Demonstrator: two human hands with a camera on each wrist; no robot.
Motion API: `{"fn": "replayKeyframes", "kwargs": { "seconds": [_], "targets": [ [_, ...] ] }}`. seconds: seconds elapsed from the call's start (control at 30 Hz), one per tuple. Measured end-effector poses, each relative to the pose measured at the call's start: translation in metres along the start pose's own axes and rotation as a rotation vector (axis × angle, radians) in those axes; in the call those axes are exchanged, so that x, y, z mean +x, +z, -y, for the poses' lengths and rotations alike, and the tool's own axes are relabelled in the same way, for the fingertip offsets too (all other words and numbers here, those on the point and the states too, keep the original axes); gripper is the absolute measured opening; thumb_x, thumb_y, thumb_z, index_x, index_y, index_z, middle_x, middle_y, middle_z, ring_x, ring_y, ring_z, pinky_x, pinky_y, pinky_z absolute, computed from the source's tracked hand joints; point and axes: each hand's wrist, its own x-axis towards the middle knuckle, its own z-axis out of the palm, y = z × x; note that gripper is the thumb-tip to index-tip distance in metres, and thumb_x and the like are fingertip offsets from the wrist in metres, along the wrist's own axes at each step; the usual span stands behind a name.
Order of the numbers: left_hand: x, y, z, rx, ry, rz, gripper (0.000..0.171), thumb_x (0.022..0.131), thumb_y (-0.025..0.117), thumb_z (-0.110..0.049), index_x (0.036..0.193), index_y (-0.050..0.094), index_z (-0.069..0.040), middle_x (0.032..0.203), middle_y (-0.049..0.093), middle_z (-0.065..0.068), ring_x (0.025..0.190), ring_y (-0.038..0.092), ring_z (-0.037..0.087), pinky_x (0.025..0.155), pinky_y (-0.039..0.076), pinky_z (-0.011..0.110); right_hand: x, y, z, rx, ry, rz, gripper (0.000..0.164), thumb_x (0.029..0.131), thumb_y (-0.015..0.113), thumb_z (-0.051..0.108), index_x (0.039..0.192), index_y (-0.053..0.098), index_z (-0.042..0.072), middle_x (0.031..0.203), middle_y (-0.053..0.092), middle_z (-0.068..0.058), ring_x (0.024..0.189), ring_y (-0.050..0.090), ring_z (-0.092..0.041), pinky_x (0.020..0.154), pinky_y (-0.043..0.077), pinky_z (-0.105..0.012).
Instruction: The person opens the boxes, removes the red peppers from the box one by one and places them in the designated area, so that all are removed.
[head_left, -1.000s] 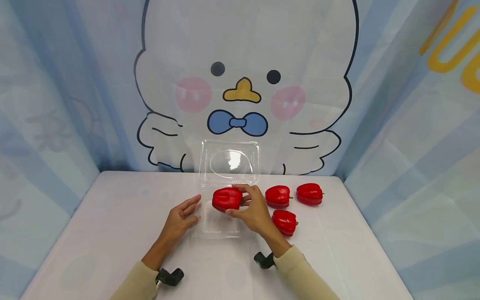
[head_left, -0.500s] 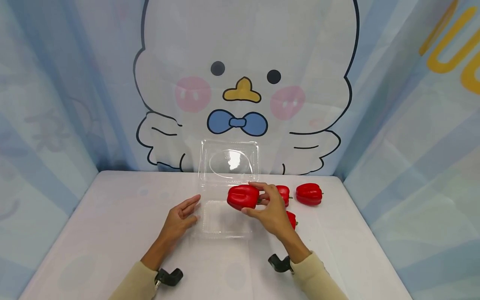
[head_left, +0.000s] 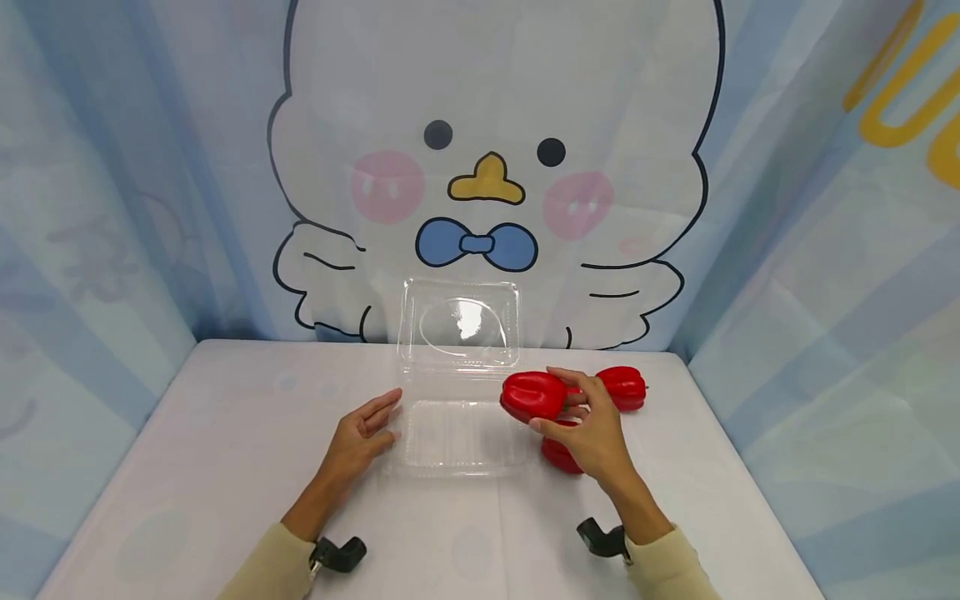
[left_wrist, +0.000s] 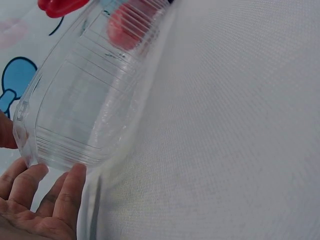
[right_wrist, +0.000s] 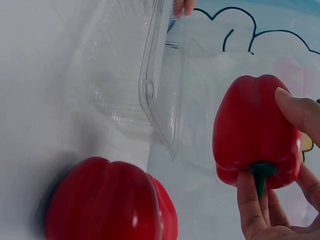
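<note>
My right hand [head_left: 592, 429] grips a red bell pepper [head_left: 531, 395] near its green stem, thumb on one side and fingers on the other. In the right wrist view this held pepper [right_wrist: 257, 127] shows raised beside the container's rim. A clear plastic clamshell container [head_left: 461, 437] stands before me, its lid [head_left: 459, 321] tipped back. Along its left side lies my left hand [head_left: 363, 433], fingers extended; in the left wrist view the fingertips [left_wrist: 77, 172] rest against the container wall [left_wrist: 75, 110]. No pepper shows inside the container.
Right of the container, one bell pepper [head_left: 622, 388] lies at the back and another [head_left: 558, 450] nearer me. A third is mostly hidden behind the right hand. The white table [head_left: 247, 400] ends at a printed cloth backdrop [head_left: 480, 100].
My right hand has carried the held bell pepper from over the container to the right, past its right edge. The left hand and the container have stayed in place.
</note>
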Motion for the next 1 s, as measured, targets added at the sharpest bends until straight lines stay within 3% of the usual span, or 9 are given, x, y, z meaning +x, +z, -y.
{"fn": "replayKeyframes", "kwargs": {
  "seconds": [0.3, 0.57, 1.0],
  "targets": [
    [0.001, 0.000, 0.001, -0.009, -0.007, -0.001, 0.068, 0.095, 0.061, 0.008, 0.159, 0.048, -0.010, 0.167, 0.046, 0.007, 0.156, 0.045, 0.027, 0.120, 0.047, 0.038, -0.010, -0.031, -0.010, -0.058, 0.040, -0.052, 0.083, 0.081, 0.093, 0.018, 0.153, 0.053, 0.023, 0.145, 0.054, -0.010, 0.120, 0.064, -0.031, 0.097, 0.065, -0.044],
    [0.001, 0.000, 0.002, 0.006, -0.005, -0.005, 0.068, 0.095, 0.061, 0.008, 0.159, 0.048, -0.011, 0.167, 0.046, 0.007, 0.155, 0.045, 0.027, 0.119, 0.049, 0.035, -0.018, -0.054, -0.028, -0.084, 0.036, -0.112, 0.084, 0.080, 0.094, 0.023, 0.154, 0.054, 0.025, 0.146, 0.052, -0.009, 0.118, 0.060, -0.026, 0.089, 0.058, -0.012],
    [-0.001, 0.001, -0.003, 0.018, -0.014, -0.011, 0.066, 0.096, 0.060, 0.007, 0.159, 0.048, -0.009, 0.168, 0.045, 0.009, 0.155, 0.045, 0.029, 0.117, 0.048, 0.033, -0.029, -0.084, -0.055, -0.120, 0.118, -0.164, 0.085, 0.083, 0.092, 0.026, 0.157, 0.052, 0.022, 0.148, 0.051, -0.015, 0.120, 0.060, -0.030, 0.084, 0.056, -0.008]
  ]
}}
